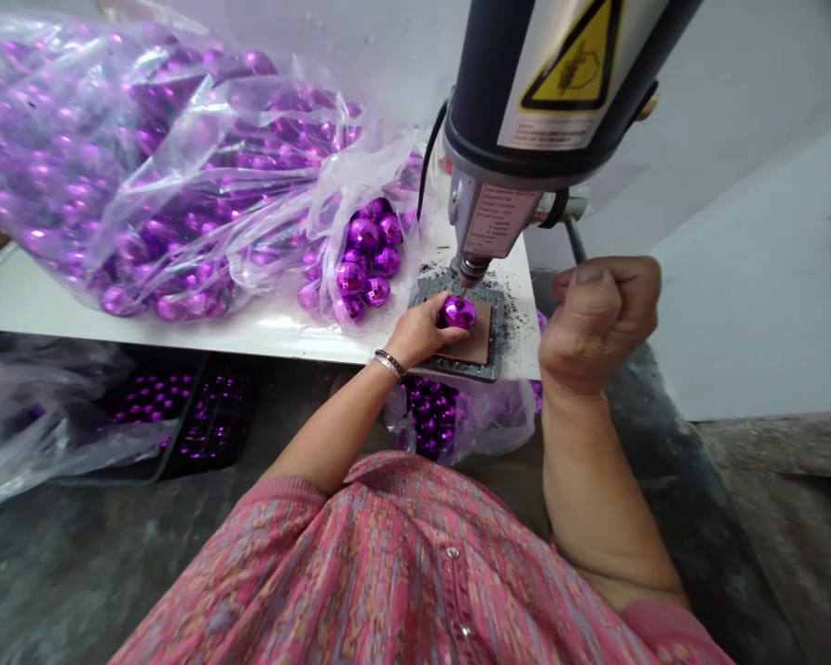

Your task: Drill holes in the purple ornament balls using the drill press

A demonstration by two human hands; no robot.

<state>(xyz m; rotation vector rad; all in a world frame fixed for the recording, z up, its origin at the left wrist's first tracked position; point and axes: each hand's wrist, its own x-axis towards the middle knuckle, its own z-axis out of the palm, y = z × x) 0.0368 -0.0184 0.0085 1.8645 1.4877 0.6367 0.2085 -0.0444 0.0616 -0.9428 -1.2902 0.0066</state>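
My left hand (pixel 421 332) is closed on a shiny purple faceted ball (pixel 459 313). It steadies the ball on a brown board (pixel 480 344) over the grey base plate (pixel 499 351) of a drill press (pixel 502 217). Directly above the ball is the press's chuck (pixel 472 270), its thin bit reaching down to the ball's top. To the right, my right hand (pixel 599 319) is wrapped in a fist around the press's feed lever (pixel 575 242); its grip end is hidden inside the fingers.
A large clear plastic bag (pixel 200 175) of purple balls lies on the white table (pixel 277 340), several balls (pixel 370 249) showing at its mouth. Dark shavings surround the base plate. Below the table are another bag of balls (pixel 433 416) and dark crates (pixel 208 416). A wall (pixel 768 277) stands right.
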